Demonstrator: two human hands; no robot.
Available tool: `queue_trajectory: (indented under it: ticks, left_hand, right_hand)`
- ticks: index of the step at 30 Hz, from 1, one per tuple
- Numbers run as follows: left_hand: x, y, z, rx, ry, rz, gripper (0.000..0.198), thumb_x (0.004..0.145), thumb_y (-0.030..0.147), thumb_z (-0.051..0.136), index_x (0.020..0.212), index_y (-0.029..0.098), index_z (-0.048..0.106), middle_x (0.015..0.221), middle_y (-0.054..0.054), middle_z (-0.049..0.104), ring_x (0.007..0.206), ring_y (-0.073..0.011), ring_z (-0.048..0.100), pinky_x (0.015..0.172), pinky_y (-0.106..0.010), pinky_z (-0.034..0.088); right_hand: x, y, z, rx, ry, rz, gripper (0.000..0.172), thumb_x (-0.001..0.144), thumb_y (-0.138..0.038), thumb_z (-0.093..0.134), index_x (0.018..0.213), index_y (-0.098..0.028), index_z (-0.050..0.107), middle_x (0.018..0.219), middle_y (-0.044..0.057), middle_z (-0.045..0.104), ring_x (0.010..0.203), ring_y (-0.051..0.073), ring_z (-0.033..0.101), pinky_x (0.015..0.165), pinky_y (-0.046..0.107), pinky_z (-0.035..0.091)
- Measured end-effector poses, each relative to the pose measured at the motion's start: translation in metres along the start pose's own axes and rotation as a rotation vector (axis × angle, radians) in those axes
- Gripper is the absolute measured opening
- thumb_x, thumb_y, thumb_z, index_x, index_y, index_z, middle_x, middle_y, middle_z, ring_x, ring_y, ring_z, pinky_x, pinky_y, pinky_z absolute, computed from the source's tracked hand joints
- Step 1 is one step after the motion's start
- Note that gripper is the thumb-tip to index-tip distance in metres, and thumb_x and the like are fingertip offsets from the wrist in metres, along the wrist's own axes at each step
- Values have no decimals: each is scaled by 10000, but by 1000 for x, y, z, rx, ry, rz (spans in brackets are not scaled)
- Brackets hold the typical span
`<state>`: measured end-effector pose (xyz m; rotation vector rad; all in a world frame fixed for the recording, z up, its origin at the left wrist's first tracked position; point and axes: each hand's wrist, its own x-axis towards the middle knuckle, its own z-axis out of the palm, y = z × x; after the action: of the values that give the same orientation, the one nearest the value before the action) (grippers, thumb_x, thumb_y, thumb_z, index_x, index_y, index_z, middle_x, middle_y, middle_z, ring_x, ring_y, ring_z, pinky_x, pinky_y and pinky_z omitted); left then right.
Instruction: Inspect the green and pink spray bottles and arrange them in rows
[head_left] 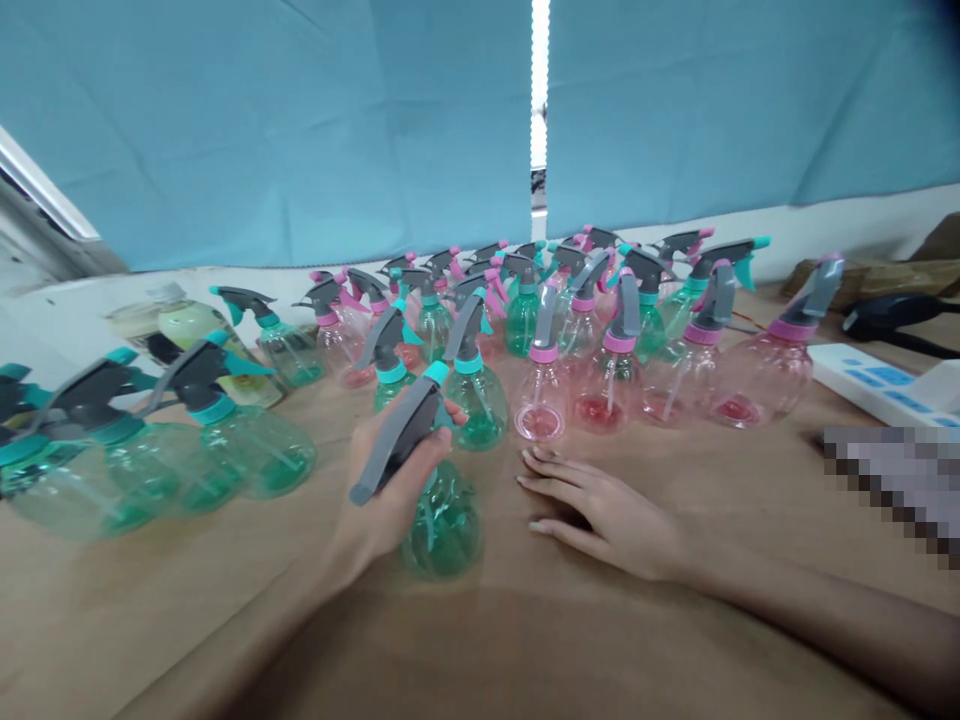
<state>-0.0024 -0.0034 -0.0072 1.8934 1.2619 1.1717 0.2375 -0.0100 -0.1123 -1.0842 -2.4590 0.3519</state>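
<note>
My left hand (390, 480) is closed around the neck of a green spray bottle (444, 530) with a grey and teal trigger head. Its see-through round body shows below my fingers, close to the table. To the right, my right hand (600, 505) rests palm down with fingers spread, holding nothing. Just beyond its fingertips stands a pink spray bottle (540, 405), upright and not gripped. Another green spray bottle (478, 405) stands behind the held one.
Several green spray bottles (262, 450) stand at left, and pink and green ones crowd the back of the wooden table (525, 640). A white power strip (870, 385), a black object (896, 315) and a blurred-out patch lie at right. A blue curtain (300, 130) hangs behind.
</note>
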Motion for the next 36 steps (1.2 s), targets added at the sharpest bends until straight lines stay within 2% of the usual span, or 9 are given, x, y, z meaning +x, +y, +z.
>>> queue_trajectory:
  ticks: [7,14,18,24,29,36]
  left_hand:
    - [1,0,1,3,21,18,120,813,334,563,868,262,642,842,4,687,741,-196,584,690,-326,451]
    - [0,-2,2,-42,58,17,72,807,319,596,796,254,626,711,28,639,661,-174,591,629,-294,459]
    - [0,-2,1,-35,25,3,131,844,367,588,860,257,657,696,28,602,675,-182,585,648,-296,456]
    - [-1,-3,1,-39,-14,38,243,884,362,565,1087,273,664,613,53,477,537,-149,436,705,-313,474]
    - [-4,-4,2,-47,-4,57,244,891,343,579,1111,287,666,588,58,451,501,-132,391,775,-342,499]
    - [-4,1,0,-33,-24,21,233,868,308,581,1086,290,663,538,70,376,487,-147,357,733,-341,480]
  right_hand:
    - [0,-1,0,-4,-17,12,539,957,-507,452,1369,-166,519,1470,86,457,1387,261,365,1136,462,332]
    - [1,-2,0,21,-6,10,525,954,-492,468,1364,-169,526,1468,88,458,1381,261,376,1134,461,338]
    - [1,-2,1,33,7,12,524,948,-489,484,1368,-178,522,1463,91,464,1378,260,381,1134,463,337]
    - [0,-1,0,-5,-13,4,532,960,-501,450,1372,-173,515,1474,80,452,1390,240,362,1143,450,322]
    - [0,0,1,-20,-12,-7,540,962,-513,437,1377,-177,509,1479,81,445,1393,237,358,1140,450,324]
    - [-1,0,1,-9,-5,1,530,958,-499,454,1363,-166,525,1468,96,459,1385,255,371,1132,464,335]
